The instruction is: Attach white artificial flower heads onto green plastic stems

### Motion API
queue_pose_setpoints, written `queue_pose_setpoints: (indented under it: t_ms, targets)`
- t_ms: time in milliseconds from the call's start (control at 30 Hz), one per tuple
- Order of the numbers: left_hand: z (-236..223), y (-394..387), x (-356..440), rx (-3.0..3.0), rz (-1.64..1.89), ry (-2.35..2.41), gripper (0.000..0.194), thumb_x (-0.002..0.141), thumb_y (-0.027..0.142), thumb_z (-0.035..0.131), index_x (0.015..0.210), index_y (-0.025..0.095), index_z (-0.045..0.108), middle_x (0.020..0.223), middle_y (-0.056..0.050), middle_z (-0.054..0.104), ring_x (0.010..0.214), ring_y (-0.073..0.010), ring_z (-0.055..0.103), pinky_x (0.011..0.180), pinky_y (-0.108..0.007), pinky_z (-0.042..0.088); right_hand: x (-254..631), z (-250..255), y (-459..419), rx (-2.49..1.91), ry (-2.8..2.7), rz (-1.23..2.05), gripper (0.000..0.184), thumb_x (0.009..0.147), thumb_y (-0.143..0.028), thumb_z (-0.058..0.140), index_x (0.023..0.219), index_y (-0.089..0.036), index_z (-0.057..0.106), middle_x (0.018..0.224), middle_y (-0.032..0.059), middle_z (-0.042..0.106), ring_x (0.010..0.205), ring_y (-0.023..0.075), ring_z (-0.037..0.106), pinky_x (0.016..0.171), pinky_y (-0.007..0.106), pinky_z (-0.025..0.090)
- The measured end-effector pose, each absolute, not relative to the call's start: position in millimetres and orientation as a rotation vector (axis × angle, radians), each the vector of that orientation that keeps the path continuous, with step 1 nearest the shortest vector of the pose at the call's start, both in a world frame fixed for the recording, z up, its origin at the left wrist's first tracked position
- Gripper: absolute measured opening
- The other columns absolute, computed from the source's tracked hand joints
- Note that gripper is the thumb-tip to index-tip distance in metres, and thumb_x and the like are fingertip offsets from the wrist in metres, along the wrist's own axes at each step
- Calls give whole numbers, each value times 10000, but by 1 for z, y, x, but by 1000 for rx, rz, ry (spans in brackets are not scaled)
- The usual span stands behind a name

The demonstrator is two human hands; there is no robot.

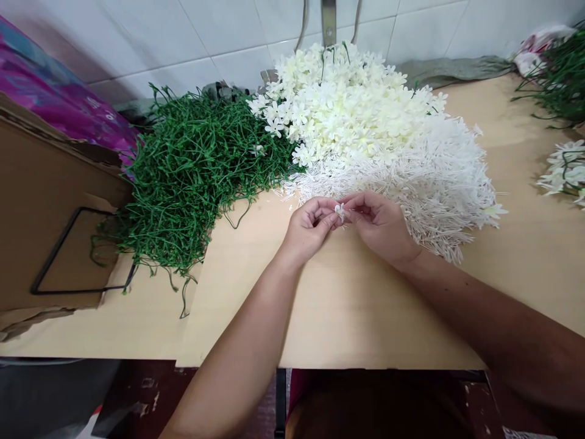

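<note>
A small white artificial flower [339,211] is held between my two hands, above the front edge of a heap of thin white stems [439,189]. My left hand [313,225] pinches it from the left with thumb and fingers. From the right, my right hand [379,225] closes thumb and forefinger on the same flower; anything else in that pinch is too small to make out. Behind the stems lies a big pile of creamy white artificial flowers [342,116]. A heap of green plastic stems [201,164] spreads to the left.
A cardboard box [55,213] stands at the left of the wooden table [237,305], with a black wire frame [70,292] against it and a purple bag [68,97] behind. More white flowers [569,167] and green stems [564,79] lie at the right. A tiled wall [237,30] closes the back.
</note>
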State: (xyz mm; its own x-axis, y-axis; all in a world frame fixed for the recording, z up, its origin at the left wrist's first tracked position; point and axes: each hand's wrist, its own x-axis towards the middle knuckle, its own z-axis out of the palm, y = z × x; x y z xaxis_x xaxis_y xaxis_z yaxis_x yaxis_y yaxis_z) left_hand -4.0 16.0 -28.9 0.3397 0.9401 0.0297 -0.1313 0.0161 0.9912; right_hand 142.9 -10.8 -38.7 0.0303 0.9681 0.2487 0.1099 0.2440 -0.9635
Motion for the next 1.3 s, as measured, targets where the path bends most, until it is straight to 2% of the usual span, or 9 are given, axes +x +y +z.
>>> queue_pose_setpoints:
  t_ms: [133,267,533,833,1133,1300]
  targets:
    - [-31,17,-6,1255,1010,810,334,640,354,790,829,156,599,613,19,626,605,-80,574,625,-214,452,145,-42,-9,-1106,-1384,869,98,800,-269,610,776,-194,551,839,40,645,735,149,606,701,338,536]
    - [-31,18,-6,1241,1023,803,369,629,404,792,832,161,602,618,24,628,606,-77,573,625,-215,456,146,-42,-9,-1098,-1495,717,32,806,-186,559,778,-193,544,845,46,614,742,148,580,672,324,512]
    - [-29,18,-6,1220,1011,810,379,607,380,811,834,161,600,616,24,636,583,-71,564,602,-203,451,146,-35,-11,-1093,-1665,424,91,829,-132,511,779,-204,535,867,50,624,784,146,588,663,288,500]
    - [-28,17,-5,1195,1007,822,382,593,376,818,821,157,603,616,24,640,605,-77,582,622,-205,463,147,-38,-10,-1042,-1749,173,99,863,-146,494,789,-199,535,883,79,640,795,156,617,667,289,521]
    - [-28,17,-6,1212,1002,816,311,639,317,793,823,157,599,625,24,637,610,-78,582,640,-214,462,147,-38,-11,-1114,-1836,39,137,880,-170,446,811,-207,559,929,75,635,772,151,599,666,281,496]
    - [-30,17,-6,1229,1000,821,307,651,316,786,838,160,600,620,23,638,617,-82,586,657,-222,464,145,-39,-11,-1105,-1811,123,135,862,-162,455,800,-201,568,949,88,636,798,166,601,688,295,492]
